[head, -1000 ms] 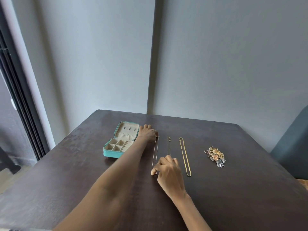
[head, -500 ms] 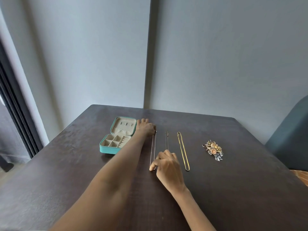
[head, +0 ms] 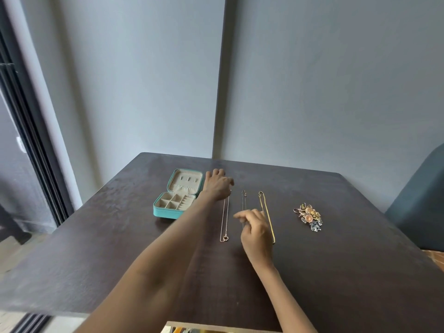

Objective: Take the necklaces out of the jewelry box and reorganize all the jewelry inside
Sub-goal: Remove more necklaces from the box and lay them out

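Necklaces lie straight and parallel on the dark wooden surface (head: 336, 272) to prevent tangling: left hand (head: 217, 186) pins the thin rose-gold chain (head: 224, 217) top, fingers curled over it; right hand (head: 255, 227) hovers loosely open, holding nothing.

You see necklaces: 3 (head: 225, 219) (head: 243, 203) (head: 267, 216) | jewelry box: 1 (head: 178, 193) (lid open) | heap of small jewelry: 1 (head: 309, 217) | hands: 2 (head: 217, 185) (head: 255, 230)
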`<state>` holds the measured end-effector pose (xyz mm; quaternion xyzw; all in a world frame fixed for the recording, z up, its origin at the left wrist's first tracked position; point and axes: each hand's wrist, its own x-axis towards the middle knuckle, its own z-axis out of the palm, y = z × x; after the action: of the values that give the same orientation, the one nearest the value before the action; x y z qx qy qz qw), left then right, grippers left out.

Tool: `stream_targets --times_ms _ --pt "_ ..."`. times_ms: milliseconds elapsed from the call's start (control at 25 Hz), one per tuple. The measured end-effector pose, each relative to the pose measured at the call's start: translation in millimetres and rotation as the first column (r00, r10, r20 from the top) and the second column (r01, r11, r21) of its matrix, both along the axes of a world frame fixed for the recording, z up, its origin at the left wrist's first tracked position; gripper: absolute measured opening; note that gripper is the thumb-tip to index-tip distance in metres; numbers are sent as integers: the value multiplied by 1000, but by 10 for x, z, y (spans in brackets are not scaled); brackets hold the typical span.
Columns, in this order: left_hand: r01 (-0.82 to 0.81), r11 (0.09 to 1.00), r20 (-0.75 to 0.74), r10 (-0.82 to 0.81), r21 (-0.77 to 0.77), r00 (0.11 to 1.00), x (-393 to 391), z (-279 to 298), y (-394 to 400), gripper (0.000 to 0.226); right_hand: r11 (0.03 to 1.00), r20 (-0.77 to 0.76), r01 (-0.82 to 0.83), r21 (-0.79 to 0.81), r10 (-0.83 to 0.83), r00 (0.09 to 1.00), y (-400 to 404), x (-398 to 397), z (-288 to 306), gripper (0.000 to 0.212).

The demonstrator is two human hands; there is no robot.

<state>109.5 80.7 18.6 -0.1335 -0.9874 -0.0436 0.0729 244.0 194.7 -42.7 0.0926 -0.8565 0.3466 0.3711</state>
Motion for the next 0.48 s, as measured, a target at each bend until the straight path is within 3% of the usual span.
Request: stream_targets --times_ms 120,200,320,480 --pt "35 998 -10 -35 50 999 62 9 81 40 981 69 119 -155 -110 992 219 -97 86 39" --pt "42 996 -8 -41 77 999 52 12 156 41 951 231 224 -214 -174 957 446 -266 189 32" --pt "43 992 19 -45 116 999 -46 46 283 40 960 481 275 -55 -216 850 740 -626 292 32" --pt "66 992 50 -71 108 996 -264 39 496 39 972 591 188 140 -234 772 842 -1084 326 27"
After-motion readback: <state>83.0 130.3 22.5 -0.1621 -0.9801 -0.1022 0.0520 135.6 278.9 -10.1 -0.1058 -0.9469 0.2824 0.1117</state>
